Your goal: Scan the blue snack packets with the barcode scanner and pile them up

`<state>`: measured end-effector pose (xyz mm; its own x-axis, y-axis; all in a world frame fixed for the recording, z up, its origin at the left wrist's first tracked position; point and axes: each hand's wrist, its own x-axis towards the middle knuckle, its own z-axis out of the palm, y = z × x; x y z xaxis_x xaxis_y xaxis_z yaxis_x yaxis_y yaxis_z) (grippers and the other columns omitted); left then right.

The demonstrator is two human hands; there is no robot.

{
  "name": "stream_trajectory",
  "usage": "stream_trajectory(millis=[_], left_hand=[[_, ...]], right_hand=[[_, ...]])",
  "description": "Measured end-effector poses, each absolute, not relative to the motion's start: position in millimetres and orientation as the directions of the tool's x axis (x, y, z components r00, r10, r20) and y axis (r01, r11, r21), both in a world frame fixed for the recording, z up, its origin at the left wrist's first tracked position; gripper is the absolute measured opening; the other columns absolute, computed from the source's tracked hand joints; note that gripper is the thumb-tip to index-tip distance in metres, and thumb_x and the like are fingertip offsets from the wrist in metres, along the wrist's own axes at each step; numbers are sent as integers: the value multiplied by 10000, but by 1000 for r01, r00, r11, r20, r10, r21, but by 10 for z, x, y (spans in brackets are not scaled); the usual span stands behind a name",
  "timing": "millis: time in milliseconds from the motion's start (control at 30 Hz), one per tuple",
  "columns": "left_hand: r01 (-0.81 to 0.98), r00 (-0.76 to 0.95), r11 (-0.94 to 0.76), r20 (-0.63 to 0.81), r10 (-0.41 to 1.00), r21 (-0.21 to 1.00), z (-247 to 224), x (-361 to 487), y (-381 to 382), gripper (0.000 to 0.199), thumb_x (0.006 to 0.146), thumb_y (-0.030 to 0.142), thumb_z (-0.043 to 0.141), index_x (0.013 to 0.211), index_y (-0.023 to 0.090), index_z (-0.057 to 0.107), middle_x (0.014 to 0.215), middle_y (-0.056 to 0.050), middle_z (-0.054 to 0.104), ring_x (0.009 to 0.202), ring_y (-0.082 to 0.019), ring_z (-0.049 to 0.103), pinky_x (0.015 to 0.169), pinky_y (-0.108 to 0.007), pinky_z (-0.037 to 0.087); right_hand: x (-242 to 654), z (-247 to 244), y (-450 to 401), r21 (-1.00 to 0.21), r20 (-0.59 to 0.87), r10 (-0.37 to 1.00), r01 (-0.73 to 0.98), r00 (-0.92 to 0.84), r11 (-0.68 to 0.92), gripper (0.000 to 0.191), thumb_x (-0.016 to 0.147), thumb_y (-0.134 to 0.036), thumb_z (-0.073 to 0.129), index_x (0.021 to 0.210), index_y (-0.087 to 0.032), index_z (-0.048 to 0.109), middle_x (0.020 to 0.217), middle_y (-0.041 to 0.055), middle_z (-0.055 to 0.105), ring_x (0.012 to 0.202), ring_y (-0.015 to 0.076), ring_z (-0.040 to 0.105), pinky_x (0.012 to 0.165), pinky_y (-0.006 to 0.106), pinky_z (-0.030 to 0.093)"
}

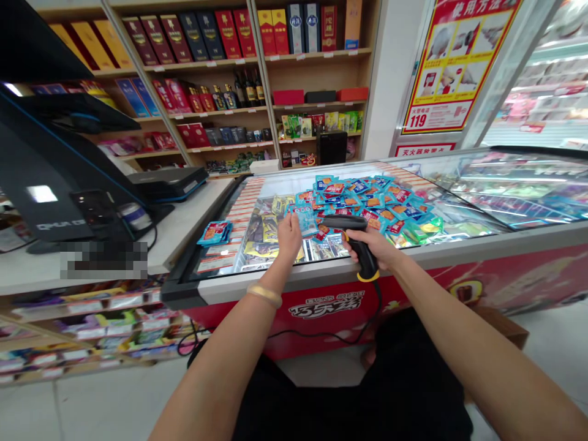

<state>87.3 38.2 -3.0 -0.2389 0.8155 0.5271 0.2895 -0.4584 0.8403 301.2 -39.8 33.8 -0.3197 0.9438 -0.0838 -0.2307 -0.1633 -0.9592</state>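
My right hand (pixel 374 246) is wrapped round the grip of a black and yellow barcode scanner (pixel 366 254), its head pointing left. A light blue snack packet (pixel 305 220) is pinched in my left hand (pixel 289 236), just left of the scanner's head. Both hands are above the near edge of a glass-topped chest freezer (pixel 229 260). Behind them a loose heap of blue and red snack packets (pixel 367 193) covers the middle of the glass. To the left, a small stack of similar packets (pixel 215 233) lies on the lid.
A checkout terminal (pixel 41 177) stands on the left counter (pixel 184 223). The scanner's black cable (pixel 316 332) hangs across the freezer's red front. Green packets (pixel 420 231) lie at the heap's right. Shelves of boxes and bottles (pixel 206 61) stand behind.
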Motion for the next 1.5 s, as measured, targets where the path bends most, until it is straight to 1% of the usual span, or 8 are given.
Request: stream_trajectory(millis=[433,633,767,833,1000,1100,1300,1500], left_hand=[[262,-293,-448,513,807,855,-19,765,355,405,947,517,463,652,239,454,582,27,415,644,-162,513,688,-310,506],[469,-302,-437,604,737,768,99,673,225,402,974,452,391,643,233,452,576,15,442,620,-164,509,693,-305,482],[694,-208,-433,736,644,575,281,245,118,337,967,319,347,878,180,640,935,-106,685,979,-229,643,940,-362,484],[778,-172,-391,764,621,493,381,-52,60,373,956,275,337,1089,145,660,1227,-154,662,1228,-242,576,1090,-387,409],[924,-257,-13,644,720,383,435,-687,-62,475,954,241,313,1335,137,577,1503,-172,480,1434,-320,389,1198,-567,230],[937,-293,158,455,841,311,286,-880,-74,539,939,279,374,1440,106,469,1534,-212,422,1453,-393,334,1158,-647,244],[968,-240,206,295,925,144,88,-924,64,643,933,312,402,1510,37,337,1593,-251,274,1474,-408,277,1176,-592,257],[958,-270,234,247,931,164,183,-842,250,648,944,274,351,1525,-3,279,1602,-250,258,1484,-390,262,1187,-532,273]], right_hand=[[2808,385,-393,-983,-101,944,-113,-315,-143,330,668,-376,824,647,-160,575,523,-1,589,407,90,504,371,202,444],[2734,360,-387,-970,-114,951,-174,-289,-170,261,726,-361,779,711,-160,614,550,1,598,405,91,505,365,197,436],[2473,354,-351,-943,-119,941,-259,-318,-207,216,759,-335,744,736,-159,622,567,-2,596,418,89,503,369,193,436],[2283,361,-328,-923,-128,930,-303,-344,-239,207,774,-329,728,728,-162,614,566,-3,590,422,89,501,375,192,438],[1826,374,-308,-878,-143,898,-365,-415,-309,214,794,-324,720,727,-173,584,552,-12,582,423,94,497,387,201,437],[1683,361,-321,-864,-153,877,-370,-456,-343,217,782,-331,743,768,-181,587,562,-19,591,430,99,500,395,211,447],[1687,334,-299,-833,-183,873,-401,-451,-382,186,861,-311,644,768,-159,591,564,-15,581,418,88,496,393,197,439],[1696,327,-273,-780,-223,872,-457,-436,-428,205,898,-308,587,762,-154,585,550,-12,564,414,82,491,396,183,427]])
